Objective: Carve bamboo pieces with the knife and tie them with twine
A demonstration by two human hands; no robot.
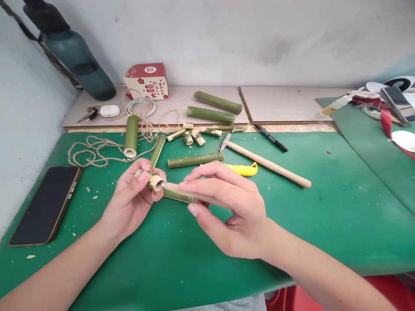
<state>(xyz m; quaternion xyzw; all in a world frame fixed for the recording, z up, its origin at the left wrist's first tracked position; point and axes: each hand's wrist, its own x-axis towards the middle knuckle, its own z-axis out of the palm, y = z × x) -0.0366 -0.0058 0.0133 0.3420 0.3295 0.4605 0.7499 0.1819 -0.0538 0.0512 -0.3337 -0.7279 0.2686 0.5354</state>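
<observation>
Bamboo piece (156,182), short and hollow, sits in the left hand (128,201) over the left part of the green table (324,233). Thumb and fingertips pinch it from its sides, which leaves the open end free and turned towards the right hand (238,211). That right hand holds a slim pale rod (174,188), fingers along the top and thumb below — a light grip, it seems, chosen for aim more than force. The rod's tip meets the opening; whether it is inside or only at the rim, I cannot tell.

Beneath the hands lies a marked bamboo tube (179,195). The hammer (269,164) and a yellow handle (244,169), partly hidden by the right hand, lie beyond it, probably there to be within easy reach. Small bamboo offcuts (197,137) gather near the back edge, and the phone (45,205) lies far left — well apart from the work, perhaps to spare it knocks.
</observation>
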